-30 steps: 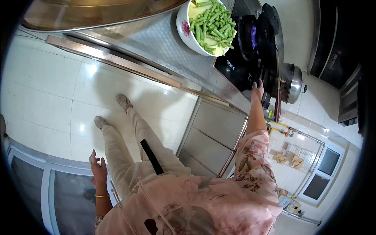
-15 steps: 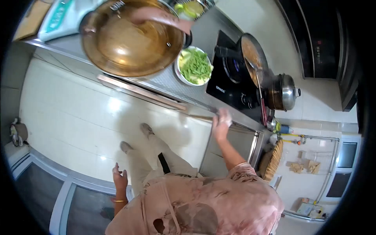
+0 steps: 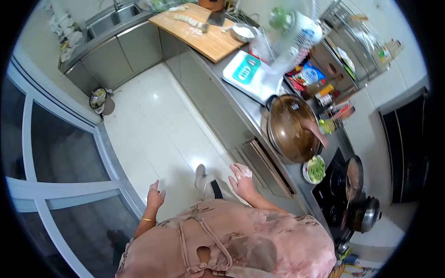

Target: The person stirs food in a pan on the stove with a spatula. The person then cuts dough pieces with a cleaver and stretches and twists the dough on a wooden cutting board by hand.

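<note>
Away from the stove (image 3: 325, 187), where it was a second ago, the right hand (image 3: 242, 181) is now hovering near the middle of the frame, and the view is taking in more of the counter (image 3: 251, 107). That hand is holding nothing; its fingers are spreading loosely, with white powder showing on them, near the drawer (image 3: 265, 167). Lower left of centre, the left hand (image 3: 155, 194) is also hanging bare, its fingers partly apart, and a bracelet (image 3: 148, 220) is circling the wrist. Right of centre, a large brown pan (image 3: 287, 123) is resting on the counter, and a bowl (image 3: 305, 173) of cut green beans is sitting just beside it. At the right, a frying pan (image 3: 361, 172) is standing on the stove near a lidded pot (image 3: 369, 217). Toward the top, dough (image 3: 189, 21) and a cleaver (image 3: 216, 18) are lying on a board (image 3: 218, 48).
</note>
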A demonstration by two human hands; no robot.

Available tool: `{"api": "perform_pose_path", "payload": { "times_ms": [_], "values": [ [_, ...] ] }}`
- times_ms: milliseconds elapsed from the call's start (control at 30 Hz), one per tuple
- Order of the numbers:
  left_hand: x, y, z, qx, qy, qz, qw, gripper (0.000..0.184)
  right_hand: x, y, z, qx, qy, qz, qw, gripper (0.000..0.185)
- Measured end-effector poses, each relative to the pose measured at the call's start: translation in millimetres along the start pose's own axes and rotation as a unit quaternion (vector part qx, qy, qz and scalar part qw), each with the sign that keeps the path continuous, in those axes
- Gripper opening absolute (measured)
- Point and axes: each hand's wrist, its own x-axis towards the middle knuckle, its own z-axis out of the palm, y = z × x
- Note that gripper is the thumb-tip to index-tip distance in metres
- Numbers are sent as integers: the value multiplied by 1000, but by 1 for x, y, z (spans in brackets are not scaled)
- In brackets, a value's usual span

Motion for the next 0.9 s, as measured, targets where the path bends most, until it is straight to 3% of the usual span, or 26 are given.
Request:
{"api": "perform_pose_path", "payload": {
  "times_ms": [200, 400, 500, 633, 800, 900],
  "values": [
    [123, 23, -41, -24, 35, 50, 998, 60, 141, 11, 41, 37, -20, -23, 999, 41],
    [216, 41, -117, -28, -46, 23, 998, 61, 305, 1, 73, 94, -43, -17, 994, 35],
    [258, 48, -146, -30, 14, -37, 999, 60, 369, 1, 76, 87, -84, -66, 990, 31],
    [325, 29, -179, -18, -14, -63, 998, 60, 446, 3, 84, 69, -55, -27, 996, 26],
    [458, 21, -219, -11, -35, 0, 999, 58, 529, 5, 91, 80, 12, 44, 996, 22],
    [544, 72, -252, -12, -60, 60, 996, 55, 569, -4, 86, 103, 21, 127, 986, 24]
  ]
}}
